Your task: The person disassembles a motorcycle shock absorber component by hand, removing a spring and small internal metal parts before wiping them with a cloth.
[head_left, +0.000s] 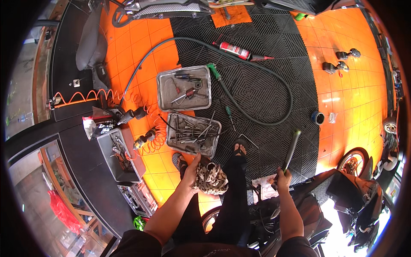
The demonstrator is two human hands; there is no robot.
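Clearly, both hands are occupied. Nearest, the left hand (191, 177) has its fingers clamped on a bunched animal-print cloth (215, 181), held above the gap between the person's legs; a dark patch at its top is too unclear to name. The right hand (281, 179), well apart from it, has its fingers wrapped around the lower end of a long greyish bar (292, 150), which tilts upward and slightly rightward. Black motorcycle bodywork (306, 206) lies beside the right forearm.

Further out, just past the sandalled feet, a metal tray (207, 150) holds a heap of slender metal tools. A hex key (249, 141) and a green-handled screwdriver (229, 113) lie on the black ribbed mat (274, 85) to the right. At the left, a grey bin (132, 170) holds more tools. Beyond the first tray sits a second tray (199, 103), with a few hand tools inside. A dark hose (287, 85) loops across the mat from its green nozzle (214, 72), and farther still lies a red-and-white bottle (234, 50).
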